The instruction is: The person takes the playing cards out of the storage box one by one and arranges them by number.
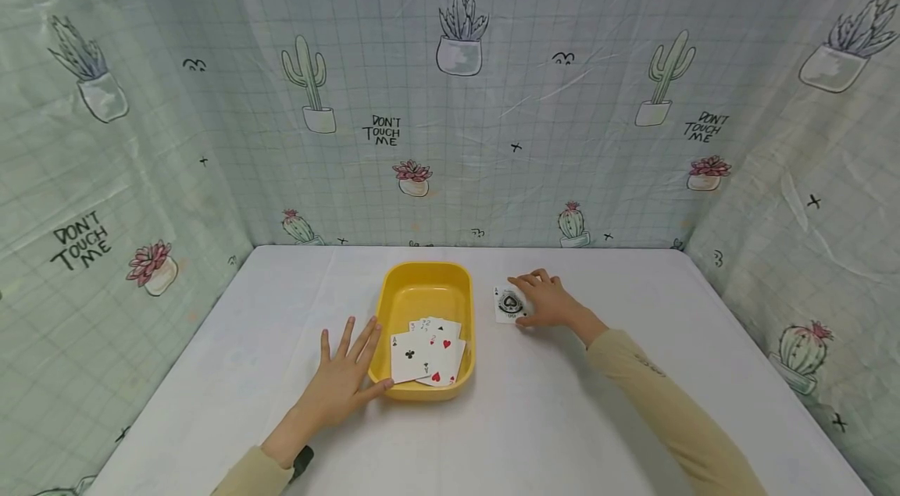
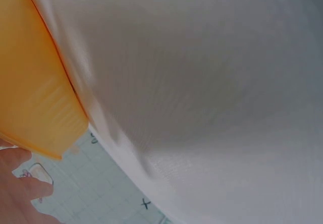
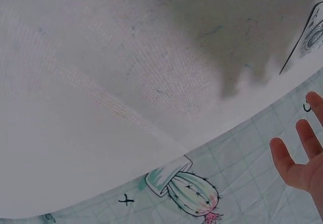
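A yellow plastic tray [image 1: 429, 271] stands on the white table, with several playing cards [image 1: 410, 355] lying overlapped inside, an ace of clubs on top. My left hand [image 1: 343, 377] rests at the tray's left side, fingers spread and fingertips right at its rim. To the right of the tray, an ace of spades [image 1: 505, 307] lies face up. Over its right part reaches my right hand [image 1: 551, 302], index finger near the card's far edge and thumb near its close edge. In the right wrist view, the fingers [image 3: 285, 158] are spread apart, with the card partly cut off.
The white table [image 1: 436, 449] ends at a back edge, where a patterned cloth [image 1: 492, 168] with cacti hangs behind and on both sides. A dark band [image 1: 301, 462] sits at my left wrist.
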Tool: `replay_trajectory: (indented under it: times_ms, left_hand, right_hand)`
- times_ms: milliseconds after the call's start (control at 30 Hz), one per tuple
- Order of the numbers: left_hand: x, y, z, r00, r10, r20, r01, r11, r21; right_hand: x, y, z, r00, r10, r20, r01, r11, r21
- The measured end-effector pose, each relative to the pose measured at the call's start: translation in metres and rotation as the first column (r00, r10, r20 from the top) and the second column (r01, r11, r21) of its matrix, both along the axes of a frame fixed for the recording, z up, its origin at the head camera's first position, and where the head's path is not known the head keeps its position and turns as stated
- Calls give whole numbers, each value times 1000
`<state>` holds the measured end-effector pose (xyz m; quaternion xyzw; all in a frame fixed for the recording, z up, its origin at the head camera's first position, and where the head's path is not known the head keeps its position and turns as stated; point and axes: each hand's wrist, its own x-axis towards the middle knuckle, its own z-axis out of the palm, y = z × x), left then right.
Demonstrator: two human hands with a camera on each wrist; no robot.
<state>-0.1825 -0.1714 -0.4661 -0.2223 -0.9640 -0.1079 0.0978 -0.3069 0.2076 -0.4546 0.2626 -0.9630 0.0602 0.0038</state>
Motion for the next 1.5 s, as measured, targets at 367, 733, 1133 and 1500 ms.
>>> replay_trajectory:
  times_ms: [367, 733, 1133, 1500]
  left_hand:
    - [1, 1, 1, 1000, 4, 19, -4, 1000, -15]
    - [0, 0, 1, 1000, -4, 11, 4, 1000, 0]
    - [-2, 0, 6, 999, 5, 34, -4, 999, -38]
    - [-1, 1, 6, 999, 10, 35, -8, 998, -57]
  right_hand:
    - [9, -2, 15, 995, 64, -77, -69, 996, -56]
    - [17, -20, 33, 984, 136, -117, -149, 983, -108]
    - [32, -55, 47, 973, 212, -87, -220, 970, -101]
    - [42, -82, 43, 954, 294, -62, -297, 953, -60]
